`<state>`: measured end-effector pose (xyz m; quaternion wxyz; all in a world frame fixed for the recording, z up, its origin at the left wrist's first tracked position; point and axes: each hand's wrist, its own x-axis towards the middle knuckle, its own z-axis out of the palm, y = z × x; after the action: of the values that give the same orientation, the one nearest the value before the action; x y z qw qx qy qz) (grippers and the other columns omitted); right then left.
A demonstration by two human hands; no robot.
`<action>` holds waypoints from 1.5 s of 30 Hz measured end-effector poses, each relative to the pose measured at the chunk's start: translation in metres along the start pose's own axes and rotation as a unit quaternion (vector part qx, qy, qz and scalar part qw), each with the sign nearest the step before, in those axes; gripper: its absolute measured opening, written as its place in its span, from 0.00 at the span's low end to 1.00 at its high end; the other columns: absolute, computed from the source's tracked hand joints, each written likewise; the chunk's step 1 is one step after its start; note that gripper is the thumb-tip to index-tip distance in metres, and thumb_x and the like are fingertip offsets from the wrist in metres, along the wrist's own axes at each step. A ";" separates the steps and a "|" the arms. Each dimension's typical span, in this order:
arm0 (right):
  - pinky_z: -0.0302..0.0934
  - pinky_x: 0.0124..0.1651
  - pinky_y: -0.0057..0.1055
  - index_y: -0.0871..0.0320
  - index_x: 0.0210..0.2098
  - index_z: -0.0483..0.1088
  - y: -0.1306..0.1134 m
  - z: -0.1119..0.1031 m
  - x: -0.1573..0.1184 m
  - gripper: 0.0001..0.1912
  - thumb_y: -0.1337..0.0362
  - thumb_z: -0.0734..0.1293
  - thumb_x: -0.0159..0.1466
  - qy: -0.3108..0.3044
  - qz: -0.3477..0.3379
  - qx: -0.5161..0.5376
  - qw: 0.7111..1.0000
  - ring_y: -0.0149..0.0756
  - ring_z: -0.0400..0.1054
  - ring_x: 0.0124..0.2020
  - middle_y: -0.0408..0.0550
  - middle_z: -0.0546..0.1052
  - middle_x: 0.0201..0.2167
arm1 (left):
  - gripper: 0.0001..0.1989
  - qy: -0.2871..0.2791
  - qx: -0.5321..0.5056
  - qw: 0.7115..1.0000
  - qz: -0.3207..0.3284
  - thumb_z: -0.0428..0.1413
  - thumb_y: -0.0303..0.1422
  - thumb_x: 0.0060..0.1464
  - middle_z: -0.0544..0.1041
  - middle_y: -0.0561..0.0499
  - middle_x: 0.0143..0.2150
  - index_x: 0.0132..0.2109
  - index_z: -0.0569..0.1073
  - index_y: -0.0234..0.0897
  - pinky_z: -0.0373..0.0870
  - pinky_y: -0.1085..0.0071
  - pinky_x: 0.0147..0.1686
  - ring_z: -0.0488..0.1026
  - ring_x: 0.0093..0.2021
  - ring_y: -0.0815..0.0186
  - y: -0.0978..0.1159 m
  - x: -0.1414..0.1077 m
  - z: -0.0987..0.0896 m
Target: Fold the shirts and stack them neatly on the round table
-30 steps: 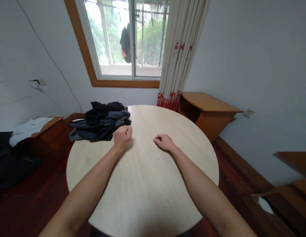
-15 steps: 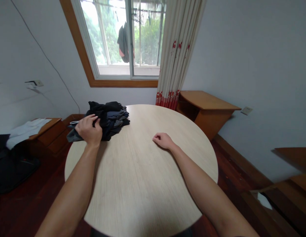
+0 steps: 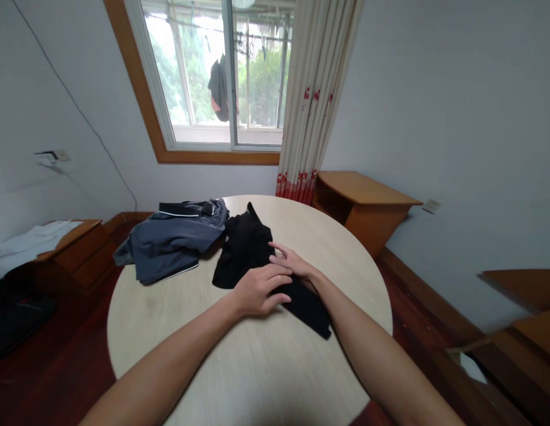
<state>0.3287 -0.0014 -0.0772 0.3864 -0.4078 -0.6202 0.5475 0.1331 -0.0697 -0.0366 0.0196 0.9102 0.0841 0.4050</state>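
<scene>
A black garment point(image 3: 245, 247) lies loosely spread and wrinkled on the middle of the round table point(image 3: 252, 373). One narrower part of it reaches to the lower right, under my right wrist; its exact kind does not show. My left hand point(image 3: 262, 290) rests on the garment's near side with its fingers stretched out. Just beyond it, my right hand point(image 3: 291, 261) lies over the garment's right side, fingers apart. The two hands meet or overlap slightly at the fingertips. To the left sits a heap of grey-blue clothing point(image 3: 177, 239) with a black, white-edged band on top.
A wooden desk point(image 3: 368, 192) stands against the wall behind the table's right side. A low wooden cabinet point(image 3: 82, 254) with white cloth point(image 3: 39, 239) is at the left. A curtain point(image 3: 310, 118) hangs beside the window. Wooden furniture point(image 3: 518, 349) stands at the lower right.
The black garment has come off the clothing heap to the table's middle, uncovering grey-blue cloth. My left hand has moved right with it, and my right hand has opened onto it.
</scene>
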 end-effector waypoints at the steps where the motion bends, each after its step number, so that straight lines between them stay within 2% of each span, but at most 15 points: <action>1: 0.57 0.29 0.28 0.57 0.63 0.65 -0.001 -0.002 0.000 0.41 0.49 0.76 0.56 -0.007 -0.002 -0.004 1.000 0.30 0.62 0.25 0.36 0.68 0.24 | 0.13 0.007 0.020 0.999 -0.032 0.53 0.40 0.67 0.80 0.41 0.52 0.50 0.75 0.37 0.76 0.59 0.52 0.77 0.54 0.56 -0.006 -0.002 -0.005; 5: 0.60 0.34 0.29 0.59 0.49 0.75 -0.013 -0.009 -0.005 0.28 0.58 0.78 0.50 -0.011 -0.005 0.003 1.000 0.30 0.65 0.29 0.41 0.74 0.30 | 0.12 0.011 0.151 0.960 -0.236 0.55 0.37 0.65 0.78 0.41 0.56 0.51 0.76 0.38 0.71 0.52 0.56 0.74 0.58 0.52 -0.040 -0.017 -0.027; 9: 0.55 0.29 0.27 0.60 0.42 0.77 -0.032 -0.002 -0.016 0.19 0.61 0.76 0.52 -0.031 -0.004 -0.066 0.997 0.28 0.62 0.26 0.40 0.72 0.25 | 0.24 -0.068 0.195 0.891 -0.405 0.59 0.41 0.61 0.73 0.39 0.62 0.61 0.71 0.36 0.70 0.50 0.58 0.70 0.61 0.47 -0.066 -0.036 -0.032; 13: 0.54 0.25 0.25 0.57 0.42 0.77 -0.051 0.021 -0.032 0.15 0.59 0.74 0.57 -0.129 -0.027 -0.077 0.988 0.26 0.59 0.21 0.35 0.65 0.21 | 0.27 -0.095 0.129 0.896 -0.415 0.59 0.40 0.60 0.73 0.40 0.63 0.63 0.69 0.36 0.67 0.55 0.62 0.71 0.62 0.51 -0.072 -0.044 -0.028; 16: 0.61 0.27 0.28 0.57 0.50 0.75 -0.055 0.023 -0.035 0.22 0.52 0.72 0.61 -0.204 -0.013 -0.041 0.978 0.30 0.67 0.23 0.42 0.75 0.28 | 0.24 -0.126 0.079 0.910 -0.386 0.58 0.40 0.60 0.75 0.42 0.62 0.61 0.72 0.38 0.67 0.57 0.63 0.71 0.62 0.53 -0.069 -0.042 -0.028; 18: 0.66 0.31 0.32 0.57 0.52 0.74 -0.048 0.010 -0.030 0.23 0.50 0.70 0.63 -0.131 -0.028 -0.055 0.989 0.34 0.72 0.28 0.49 0.79 0.36 | 0.21 -0.157 0.058 0.913 -0.371 0.58 0.40 0.60 0.77 0.44 0.60 0.58 0.74 0.40 0.67 0.58 0.61 0.73 0.60 0.54 -0.067 -0.039 -0.030; 20: 0.69 0.39 0.36 0.58 0.50 0.75 -0.035 -0.011 -0.021 0.19 0.54 0.68 0.64 0.040 -0.059 -0.126 0.989 0.38 0.75 0.35 0.52 0.80 0.40 | 0.20 -0.181 0.038 0.914 -0.362 0.59 0.42 0.59 0.78 0.46 0.57 0.56 0.75 0.43 0.68 0.58 0.60 0.74 0.58 0.54 -0.065 -0.037 -0.032; 22: 0.68 0.51 0.39 0.58 0.48 0.76 -0.019 -0.034 -0.013 0.15 0.60 0.67 0.64 0.177 -0.069 -0.232 0.954 0.42 0.75 0.45 0.55 0.80 0.46 | 0.19 -0.196 0.007 0.916 -0.350 0.60 0.43 0.58 0.79 0.47 0.56 0.54 0.76 0.44 0.69 0.59 0.58 0.75 0.56 0.55 -0.063 -0.035 -0.034; 23: 0.66 0.55 0.40 0.59 0.49 0.76 -0.012 -0.043 -0.009 0.16 0.63 0.66 0.64 0.204 -0.059 -0.277 0.937 0.43 0.74 0.49 0.55 0.79 0.49 | 0.19 -0.201 -0.013 0.918 -0.342 0.60 0.43 0.57 0.80 0.48 0.55 0.54 0.77 0.44 0.69 0.60 0.58 0.76 0.55 0.55 -0.062 -0.034 -0.036; 25: 0.63 0.60 0.41 0.59 0.53 0.75 -0.001 -0.054 -0.005 0.18 0.65 0.66 0.64 0.205 -0.028 -0.353 0.912 0.45 0.71 0.55 0.56 0.77 0.55 | 0.18 -0.208 -0.059 0.919 -0.331 0.59 0.45 0.58 0.81 0.49 0.53 0.52 0.77 0.43 0.70 0.63 0.55 0.77 0.52 0.57 -0.059 -0.030 -0.039; 28: 0.60 0.63 0.41 0.60 0.58 0.73 0.005 -0.056 -0.002 0.20 0.61 0.64 0.68 0.169 0.014 -0.444 0.880 0.47 0.68 0.60 0.57 0.74 0.59 | 0.20 -0.212 -0.073 0.907 -0.355 0.48 0.47 0.66 0.83 0.50 0.48 0.48 0.79 0.42 0.72 0.66 0.50 0.79 0.47 0.59 -0.054 -0.023 -0.044; 31: 0.60 0.63 0.40 0.59 0.57 0.74 0.003 -0.052 0.000 0.22 0.55 0.61 0.72 0.150 0.053 -0.501 0.851 0.49 0.67 0.61 0.58 0.72 0.62 | 0.27 -0.239 0.031 0.881 -0.407 0.39 0.49 0.69 0.83 0.46 0.48 0.51 0.78 0.42 0.72 0.63 0.50 0.79 0.49 0.55 -0.050 -0.018 -0.048; 34: 0.60 0.63 0.43 0.59 0.59 0.73 0.002 -0.052 0.001 0.25 0.51 0.57 0.73 0.147 0.092 -0.521 0.836 0.52 0.64 0.64 0.59 0.69 0.65 | 0.29 -0.269 0.128 0.846 -0.441 0.38 0.53 0.69 0.80 0.44 0.56 0.59 0.74 0.43 0.70 0.60 0.53 0.77 0.55 0.51 -0.053 -0.020 -0.050; 41: 0.51 0.67 0.57 0.64 0.67 0.64 0.004 -0.078 -0.005 0.35 0.46 0.50 0.73 0.218 0.205 -0.520 0.800 0.57 0.52 0.71 0.65 0.58 0.71 | 0.38 -0.282 0.210 0.749 -0.562 0.37 0.58 0.66 0.68 0.38 0.68 0.69 0.64 0.38 0.64 0.48 0.61 0.70 0.63 0.43 -0.081 -0.042 -0.062; 45: 0.42 0.68 0.68 0.66 0.69 0.60 0.007 -0.102 -0.014 0.35 0.48 0.52 0.73 0.281 0.243 -0.519 0.770 0.62 0.51 0.71 0.68 0.58 0.70 | 0.37 -0.299 0.208 0.736 -0.570 0.45 0.56 0.64 0.61 0.39 0.72 0.71 0.60 0.39 0.58 0.46 0.65 0.63 0.68 0.44 -0.094 -0.053 -0.067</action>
<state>0.4287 0.0229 -0.0746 0.1268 -0.8188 -0.5542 0.0791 0.0360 0.0114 -0.0404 0.0817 0.7474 0.6593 -0.0029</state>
